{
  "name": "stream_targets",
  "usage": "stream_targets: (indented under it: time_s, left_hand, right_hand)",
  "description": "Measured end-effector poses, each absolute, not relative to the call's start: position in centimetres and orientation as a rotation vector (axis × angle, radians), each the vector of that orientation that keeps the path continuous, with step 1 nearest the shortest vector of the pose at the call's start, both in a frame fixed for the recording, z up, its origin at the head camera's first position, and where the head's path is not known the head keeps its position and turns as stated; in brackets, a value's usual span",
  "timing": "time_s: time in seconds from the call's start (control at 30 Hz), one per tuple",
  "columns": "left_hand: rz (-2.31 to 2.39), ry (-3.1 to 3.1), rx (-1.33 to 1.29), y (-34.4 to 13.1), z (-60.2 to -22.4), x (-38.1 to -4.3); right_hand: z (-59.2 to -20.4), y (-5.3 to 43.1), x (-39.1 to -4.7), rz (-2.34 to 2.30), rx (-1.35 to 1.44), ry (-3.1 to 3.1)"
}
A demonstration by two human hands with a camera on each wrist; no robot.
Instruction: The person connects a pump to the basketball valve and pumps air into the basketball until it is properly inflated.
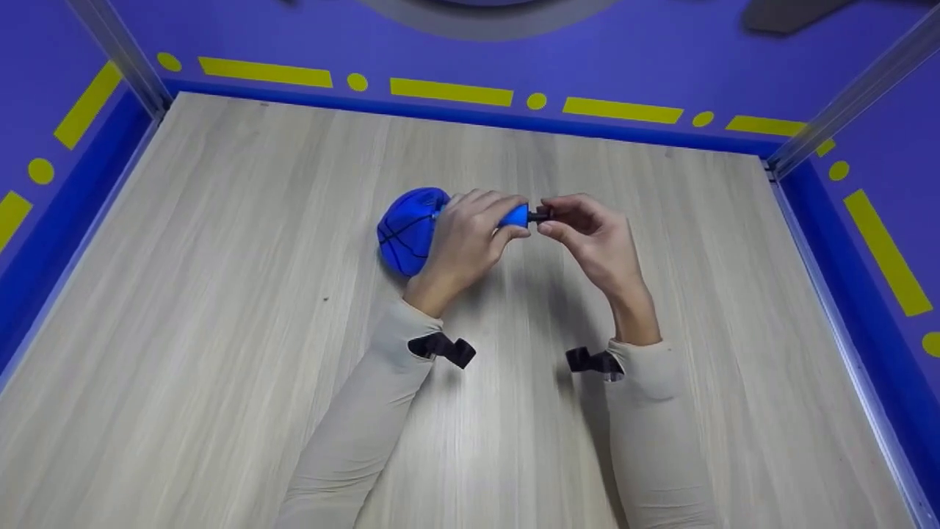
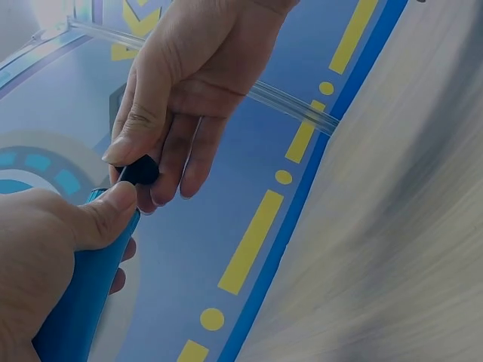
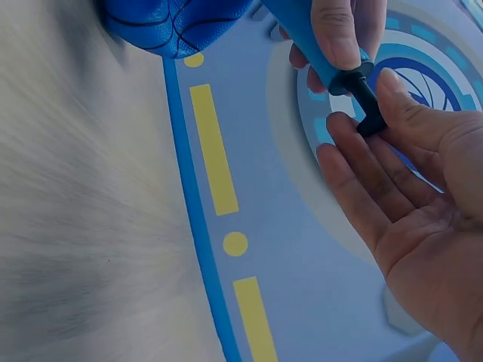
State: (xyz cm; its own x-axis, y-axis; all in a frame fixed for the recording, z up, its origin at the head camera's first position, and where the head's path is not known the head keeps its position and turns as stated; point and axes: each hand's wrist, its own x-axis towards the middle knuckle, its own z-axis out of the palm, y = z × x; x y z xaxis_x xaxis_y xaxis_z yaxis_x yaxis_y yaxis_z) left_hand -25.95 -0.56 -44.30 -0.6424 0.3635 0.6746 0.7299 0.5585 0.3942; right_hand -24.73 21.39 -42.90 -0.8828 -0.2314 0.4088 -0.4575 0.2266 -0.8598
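Over the tabletop point(image 1: 220, 330), the left hand point(image 1: 470, 231) grips a blue pump point(image 1: 516, 216), with a blue ball point(image 1: 406, 235) beside that hand; the right hand point(image 1: 596, 235) pinches the black handle point(image 3: 371, 123) — rod point(image 3: 361, 90) partly out. The ball looks dented, so filling seems unfinished — whether pump joins ball is hidden.

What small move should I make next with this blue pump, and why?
Probably push the black handle toward the blue pump barrel: a stretch of rod shows between them, your right hand pinches the handle, and your left hand grips the barrel.
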Motion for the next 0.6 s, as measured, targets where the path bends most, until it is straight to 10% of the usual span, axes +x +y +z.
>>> stream_targets:
  time_s: [0.6]
  left_hand:
    - [-1.029, -2.29, -0.886, -2.8, -44.3, -26.7]
  right_hand:
    - [-41.7, 25.4, -24.2, 1.634, 0.648, -2.297]
